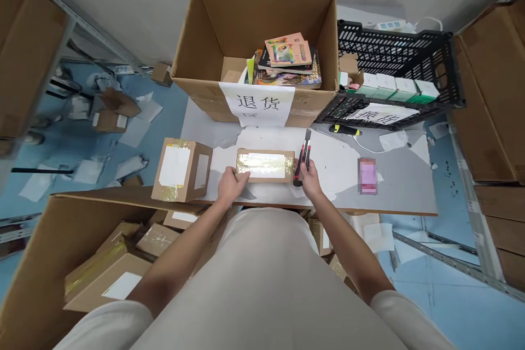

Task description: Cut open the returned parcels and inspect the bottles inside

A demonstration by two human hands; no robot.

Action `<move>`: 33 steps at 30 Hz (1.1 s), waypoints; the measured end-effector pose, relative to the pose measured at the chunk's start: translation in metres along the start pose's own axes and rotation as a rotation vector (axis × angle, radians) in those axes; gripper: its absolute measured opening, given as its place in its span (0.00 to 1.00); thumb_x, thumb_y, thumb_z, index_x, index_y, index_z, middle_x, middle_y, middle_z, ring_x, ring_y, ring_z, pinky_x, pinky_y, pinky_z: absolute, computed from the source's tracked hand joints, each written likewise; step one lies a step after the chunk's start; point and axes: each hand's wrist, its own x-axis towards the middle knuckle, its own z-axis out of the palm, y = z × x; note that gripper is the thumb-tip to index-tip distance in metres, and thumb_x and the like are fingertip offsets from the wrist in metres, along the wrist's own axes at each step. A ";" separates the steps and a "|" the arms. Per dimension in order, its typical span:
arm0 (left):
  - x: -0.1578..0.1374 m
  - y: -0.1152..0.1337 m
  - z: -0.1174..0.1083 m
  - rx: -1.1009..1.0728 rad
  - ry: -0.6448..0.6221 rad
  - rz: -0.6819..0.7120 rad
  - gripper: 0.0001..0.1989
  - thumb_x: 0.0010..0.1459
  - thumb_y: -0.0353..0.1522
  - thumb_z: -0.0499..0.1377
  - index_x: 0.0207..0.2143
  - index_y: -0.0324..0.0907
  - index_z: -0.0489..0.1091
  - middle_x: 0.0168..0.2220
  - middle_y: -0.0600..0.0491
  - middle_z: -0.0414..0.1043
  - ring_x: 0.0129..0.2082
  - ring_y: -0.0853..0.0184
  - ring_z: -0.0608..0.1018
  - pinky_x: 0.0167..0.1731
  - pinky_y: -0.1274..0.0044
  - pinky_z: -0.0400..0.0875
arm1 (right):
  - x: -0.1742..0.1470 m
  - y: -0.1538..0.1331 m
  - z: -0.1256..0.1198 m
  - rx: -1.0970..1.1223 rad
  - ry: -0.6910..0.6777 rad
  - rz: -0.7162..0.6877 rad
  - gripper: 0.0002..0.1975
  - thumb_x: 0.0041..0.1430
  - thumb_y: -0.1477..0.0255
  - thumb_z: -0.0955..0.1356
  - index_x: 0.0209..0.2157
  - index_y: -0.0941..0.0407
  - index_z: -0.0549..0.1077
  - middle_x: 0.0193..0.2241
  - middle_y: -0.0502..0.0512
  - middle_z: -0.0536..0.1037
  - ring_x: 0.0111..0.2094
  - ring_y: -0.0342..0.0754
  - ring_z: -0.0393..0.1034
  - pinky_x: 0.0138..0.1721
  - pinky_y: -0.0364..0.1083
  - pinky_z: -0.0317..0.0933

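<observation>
A small flat cardboard box lies on the table in front of me, with clear yellowish tape and a white label across its top. My left hand grips its left end, the thumb on the top edge. In my right hand is a red and black utility knife, held upright at the box's right end with its blade end pointing away from me. Some right fingertips are hidden behind the knife, close to the box. To the left stands a taller taped cardboard box with white labels.
A large open carton with several books stands at the back. Beside it is a black crate holding small white boxes. A yellow-black tool and a pink blurred item lie right. A carton of parcels sits lower left.
</observation>
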 end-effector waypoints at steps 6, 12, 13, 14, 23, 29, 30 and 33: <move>0.009 0.024 -0.001 0.094 0.110 0.498 0.40 0.48 0.46 0.59 0.59 0.36 0.51 0.61 0.34 0.52 0.63 0.48 0.55 0.58 0.58 0.53 | -0.019 -0.001 -0.033 -0.131 0.055 0.052 0.22 0.53 0.52 0.65 0.42 0.54 0.64 0.37 0.54 0.74 0.26 0.41 0.69 0.27 0.43 0.66; 0.032 0.058 0.003 0.363 -0.162 0.727 0.62 0.32 0.53 0.66 0.64 0.37 0.43 0.64 0.33 0.45 0.64 0.41 0.49 0.58 0.47 0.30 | -0.049 0.008 -0.051 -0.201 -0.079 0.204 0.33 0.53 0.52 0.64 0.57 0.51 0.58 0.28 0.46 0.70 0.16 0.38 0.62 0.14 0.40 0.59; 0.032 0.059 0.004 0.371 -0.167 0.726 0.62 0.31 0.53 0.66 0.64 0.38 0.43 0.64 0.33 0.47 0.63 0.41 0.51 0.58 0.47 0.30 | -0.050 0.008 -0.050 -0.185 -0.096 0.203 0.34 0.54 0.52 0.64 0.59 0.51 0.57 0.27 0.46 0.70 0.15 0.38 0.62 0.14 0.40 0.58; 0.031 0.060 0.006 0.371 -0.166 0.723 0.61 0.31 0.53 0.66 0.64 0.38 0.44 0.63 0.33 0.49 0.62 0.41 0.53 0.58 0.47 0.30 | -0.051 0.008 -0.050 -0.171 -0.112 0.199 0.34 0.54 0.53 0.64 0.60 0.50 0.57 0.27 0.46 0.69 0.15 0.38 0.62 0.13 0.40 0.58; 0.035 0.055 0.010 0.316 -0.141 0.726 0.57 0.29 0.50 0.67 0.62 0.42 0.51 0.58 0.39 0.59 0.56 0.44 0.61 0.60 0.52 0.37 | -0.034 -0.006 -0.070 -0.366 -0.241 0.174 0.33 0.55 0.57 0.65 0.61 0.52 0.59 0.19 0.42 0.65 0.12 0.36 0.57 0.12 0.38 0.55; 0.036 0.052 0.014 0.285 -0.101 0.733 0.57 0.30 0.50 0.66 0.62 0.41 0.51 0.57 0.39 0.60 0.55 0.45 0.62 0.60 0.53 0.38 | -0.029 -0.019 -0.082 -0.493 -0.321 0.181 0.31 0.56 0.61 0.64 0.61 0.51 0.59 0.19 0.43 0.65 0.12 0.36 0.58 0.13 0.38 0.55; 0.036 0.051 0.014 0.283 -0.099 0.735 0.56 0.30 0.50 0.66 0.62 0.41 0.51 0.56 0.39 0.60 0.55 0.45 0.62 0.60 0.53 0.38 | -0.030 -0.021 -0.083 -0.508 -0.331 0.184 0.31 0.56 0.61 0.65 0.61 0.50 0.59 0.19 0.43 0.65 0.12 0.36 0.58 0.13 0.38 0.56; 0.036 0.051 0.013 0.273 -0.100 0.733 0.56 0.30 0.50 0.66 0.62 0.41 0.51 0.56 0.39 0.60 0.55 0.45 0.62 0.60 0.53 0.39 | -0.035 -0.025 -0.088 -0.543 -0.351 0.196 0.31 0.56 0.62 0.65 0.61 0.51 0.59 0.18 0.43 0.65 0.12 0.37 0.58 0.13 0.38 0.56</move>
